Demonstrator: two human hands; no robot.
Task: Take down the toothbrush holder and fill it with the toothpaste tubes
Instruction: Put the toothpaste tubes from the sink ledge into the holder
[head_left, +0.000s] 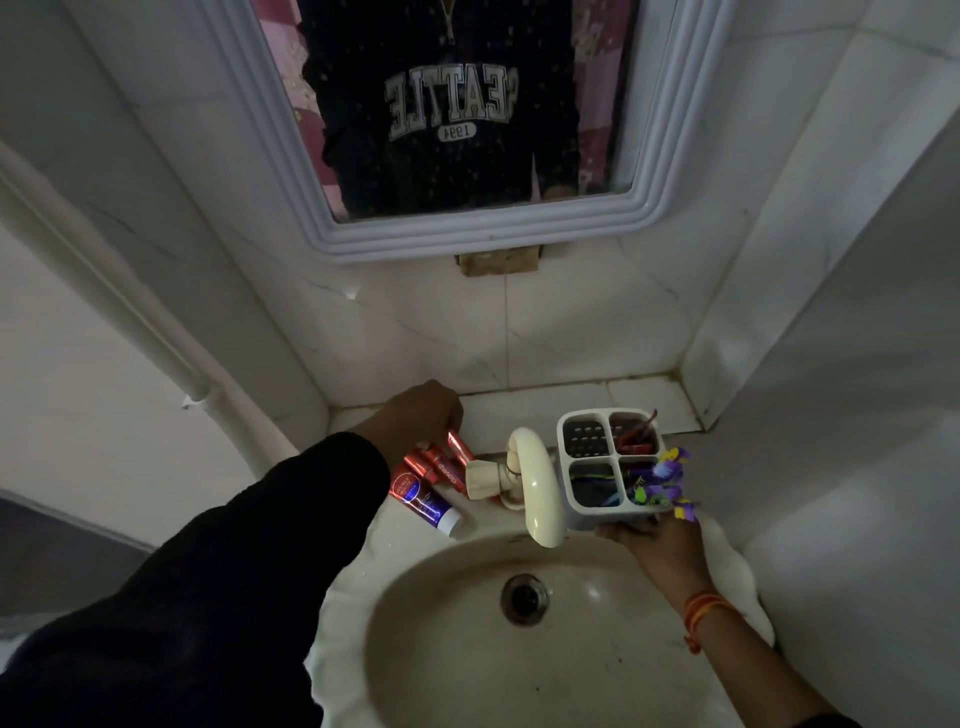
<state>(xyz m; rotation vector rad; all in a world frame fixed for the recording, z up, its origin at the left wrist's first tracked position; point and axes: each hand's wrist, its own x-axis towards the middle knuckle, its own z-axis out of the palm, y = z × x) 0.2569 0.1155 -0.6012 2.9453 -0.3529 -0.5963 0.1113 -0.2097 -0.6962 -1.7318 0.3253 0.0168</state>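
A white toothbrush holder (566, 470) with four compartments hangs above the sink's right rim, held from below by my right hand (657, 540). Toothbrushes and purple-yellow items stick out of its right compartments. Several red toothpaste tubes (441, 467) lie on the sink's back left ledge, beside the tap. The nearest tube (423, 501) is red and blue with a white cap. My left hand (421, 413) reaches over the ledge, fingers closed on the upper end of one red tube (460, 447).
A cream tap (535, 488) curves over the basin (467, 649) between the tubes and the holder. A drain (524, 598) sits mid-basin. A white-framed mirror (467, 234) hangs on the tiled wall above. A tiled corner wall stands close on the right.
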